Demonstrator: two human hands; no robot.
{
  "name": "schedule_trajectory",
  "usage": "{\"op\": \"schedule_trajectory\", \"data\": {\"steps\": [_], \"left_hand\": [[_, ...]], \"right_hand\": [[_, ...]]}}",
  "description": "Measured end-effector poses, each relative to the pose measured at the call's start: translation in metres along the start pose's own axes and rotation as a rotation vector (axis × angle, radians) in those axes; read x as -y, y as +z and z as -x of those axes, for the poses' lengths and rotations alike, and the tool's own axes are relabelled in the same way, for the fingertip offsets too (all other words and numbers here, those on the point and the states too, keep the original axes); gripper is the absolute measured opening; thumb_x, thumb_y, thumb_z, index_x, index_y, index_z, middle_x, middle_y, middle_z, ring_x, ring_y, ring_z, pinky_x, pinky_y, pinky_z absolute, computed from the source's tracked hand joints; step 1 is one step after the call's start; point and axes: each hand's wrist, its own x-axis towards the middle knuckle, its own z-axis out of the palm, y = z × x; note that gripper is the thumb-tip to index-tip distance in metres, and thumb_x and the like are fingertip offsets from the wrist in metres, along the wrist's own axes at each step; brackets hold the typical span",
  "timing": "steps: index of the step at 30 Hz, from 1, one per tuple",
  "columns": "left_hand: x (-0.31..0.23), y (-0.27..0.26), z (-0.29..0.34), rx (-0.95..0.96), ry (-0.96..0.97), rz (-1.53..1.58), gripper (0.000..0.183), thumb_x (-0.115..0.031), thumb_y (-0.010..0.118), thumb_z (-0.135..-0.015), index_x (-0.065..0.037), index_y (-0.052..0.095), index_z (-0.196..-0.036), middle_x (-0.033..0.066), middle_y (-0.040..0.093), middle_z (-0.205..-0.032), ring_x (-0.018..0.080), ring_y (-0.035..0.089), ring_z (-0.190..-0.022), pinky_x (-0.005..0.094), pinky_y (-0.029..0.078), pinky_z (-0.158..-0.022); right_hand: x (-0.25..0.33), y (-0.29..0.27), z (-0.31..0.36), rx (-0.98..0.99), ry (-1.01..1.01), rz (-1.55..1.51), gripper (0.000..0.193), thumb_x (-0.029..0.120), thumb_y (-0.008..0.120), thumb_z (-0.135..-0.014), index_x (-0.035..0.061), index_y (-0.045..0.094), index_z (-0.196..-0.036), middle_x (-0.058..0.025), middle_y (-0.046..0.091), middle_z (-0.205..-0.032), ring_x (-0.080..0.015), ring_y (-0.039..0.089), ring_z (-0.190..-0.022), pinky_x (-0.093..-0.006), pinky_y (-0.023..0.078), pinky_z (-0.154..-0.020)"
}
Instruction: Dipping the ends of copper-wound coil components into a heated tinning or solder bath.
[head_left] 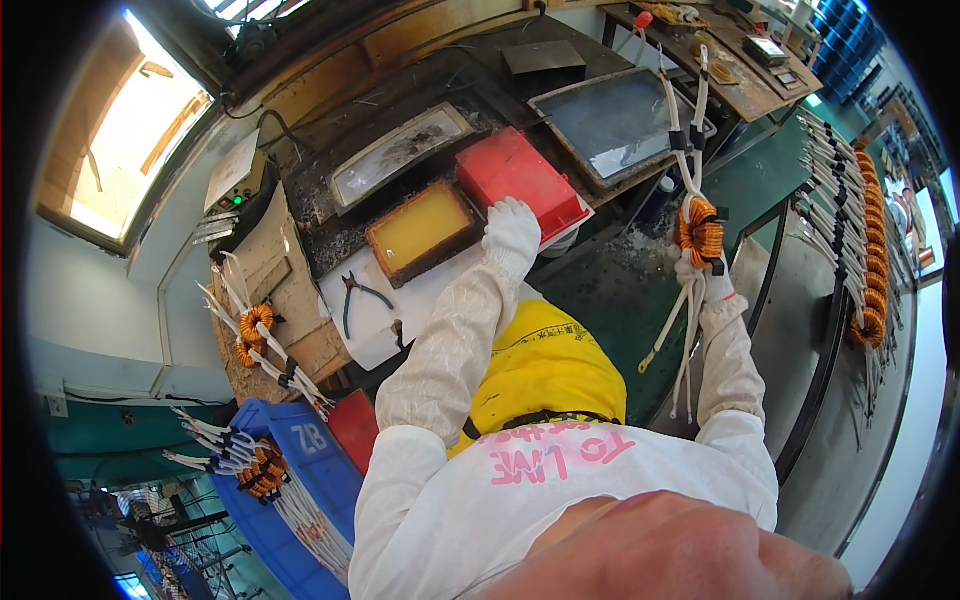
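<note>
My right hand (712,281), in a white glove, is closed on a copper-wound ring coil (700,232). White sleeved leads with black bands stick up from the coil and hang below it. My left hand (512,236), also gloved, reaches forward and lies against the near-left part of a red box (520,175), fingers extended and nothing visible in the palm. Left of that hand, an amber-yellow block or filling sits in a brown-rimmed tray (420,232). Pliers (362,300) with dark handles lie spread on a white sheet (355,338).
A long grey-surfaced tray (400,155) and a wide metal-rimmed pan (615,125) stand farther back. More ring coils (256,325) lie at left. Others fill a blue crate (310,440). A long row of coils (868,250) lines the right-hand bench. A control box (238,185) shows green lights.
</note>
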Motion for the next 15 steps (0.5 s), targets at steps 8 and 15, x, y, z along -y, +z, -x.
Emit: {"op": "schedule_trajectory", "data": {"steps": [8, 15], "left_hand": [[0.003, 0.008, 0.003, -0.14, 0.01, -0.036, 0.027, -0.012, 0.059, -0.084, 0.003, 0.064, -0.106, 0.0178, 0.065, -0.1, 0.0285, 0.063, -0.09, 0.0393, 0.049, -0.076], [0.003, 0.007, 0.002, -0.102, 0.006, -0.01, 0.026, -0.013, 0.06, -0.084, 0.003, 0.064, -0.104, 0.0166, 0.065, -0.097, 0.0285, 0.063, -0.088, 0.0389, 0.049, -0.075]], "right_hand": [[0.016, 0.043, 0.013, -0.612, -0.645, 0.553, 0.039, 0.013, 0.064, -0.095, -0.001, 0.051, -0.129, -0.0086, 0.064, -0.108, -0.018, 0.067, -0.092, -0.0314, 0.058, -0.077], [0.023, 0.021, 0.013, -0.816, -0.786, 0.953, 0.056, 0.014, 0.075, -0.085, -0.0048, 0.049, -0.131, -0.0107, 0.064, -0.108, -0.017, 0.064, -0.096, -0.0295, 0.054, -0.083]]}}
